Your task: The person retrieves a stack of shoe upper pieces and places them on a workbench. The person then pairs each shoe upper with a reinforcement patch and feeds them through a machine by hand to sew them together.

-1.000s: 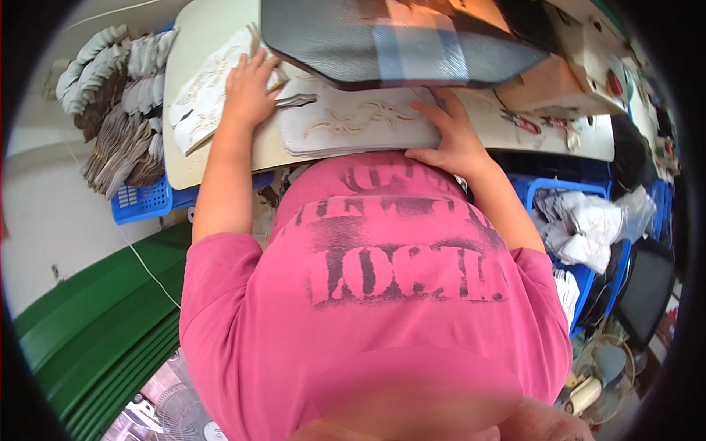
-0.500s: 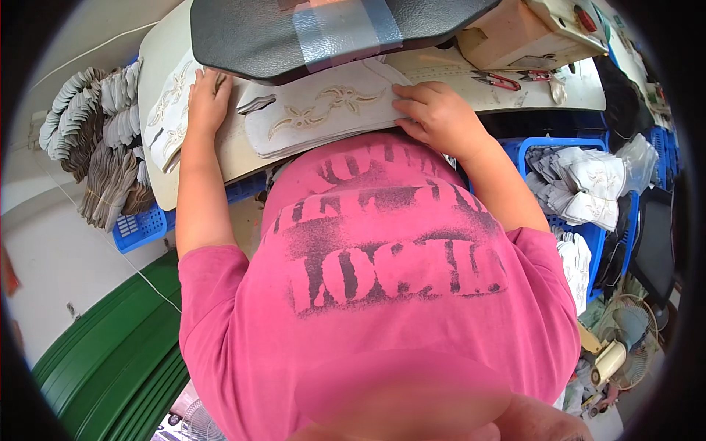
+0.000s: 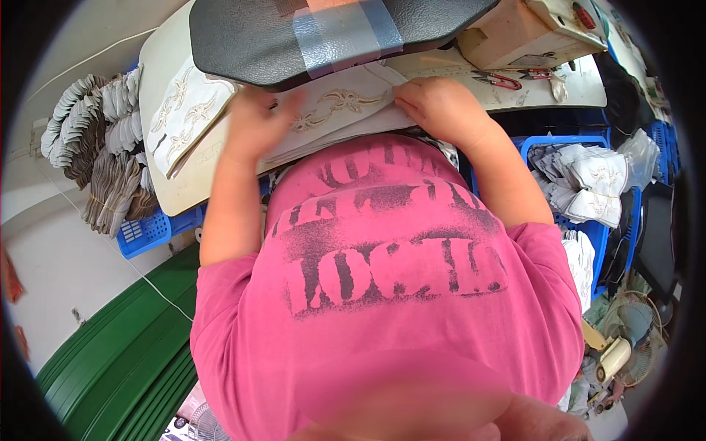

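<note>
A stack of flat white panels [image 3: 353, 114] with gold-edged floral cut-out patterns lies at the table's front edge, against my pink shirt. My right hand [image 3: 441, 106] is closed at the right edge of the top panel, thumb and fingers pinched there. Over the left end of this stack is my left hand [image 3: 257, 125], smeared by motion; its fingers cannot be made out clearly. Further left rests a second pile of matching panels [image 3: 187, 117], just beside my left hand. A black padded board [image 3: 250, 40] with clear tape across it hides the far part of the stack.
The pale table [image 3: 187, 191] carries a cream machine housing [image 3: 526, 37] and red-handled thread snips [image 3: 496, 79] at the right. Blue crates [image 3: 566, 141] with bundled white pieces stand right. Bundled grey pieces [image 3: 110, 173] sit left, above green slats [image 3: 110, 331]. A fan [image 3: 636, 331] stands lower right.
My left hand has moved right, from the left pile to the left end of the middle stack. The left pile now lies more spread to the right. My right hand stays at the stack's right edge.
</note>
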The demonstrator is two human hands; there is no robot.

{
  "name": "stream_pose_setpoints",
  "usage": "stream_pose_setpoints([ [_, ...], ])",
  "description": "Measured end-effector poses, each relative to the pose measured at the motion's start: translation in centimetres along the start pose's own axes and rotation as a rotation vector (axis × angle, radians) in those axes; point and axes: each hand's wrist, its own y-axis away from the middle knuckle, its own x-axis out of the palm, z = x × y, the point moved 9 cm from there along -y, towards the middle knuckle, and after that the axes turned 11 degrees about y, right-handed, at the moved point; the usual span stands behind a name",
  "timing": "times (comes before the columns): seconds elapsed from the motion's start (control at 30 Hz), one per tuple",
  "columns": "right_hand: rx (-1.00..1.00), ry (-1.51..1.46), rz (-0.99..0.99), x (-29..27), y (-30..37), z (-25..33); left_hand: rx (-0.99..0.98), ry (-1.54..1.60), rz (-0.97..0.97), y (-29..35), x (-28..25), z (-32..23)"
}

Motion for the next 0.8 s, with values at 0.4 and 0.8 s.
stream_pose_setpoints([
  [0.4, -0.205, -0.136, -0.310, 0.1, -0.1, 4.3, -0.616, 1.350, -0.709, 0.3, 0.8, 2.9],
  [0.8, -0.440, -0.394, -0.697, -9.1, 0.6, 8.1, 0.259, -0.316, 0.220, 0.7, -3.1, -14.8],
])
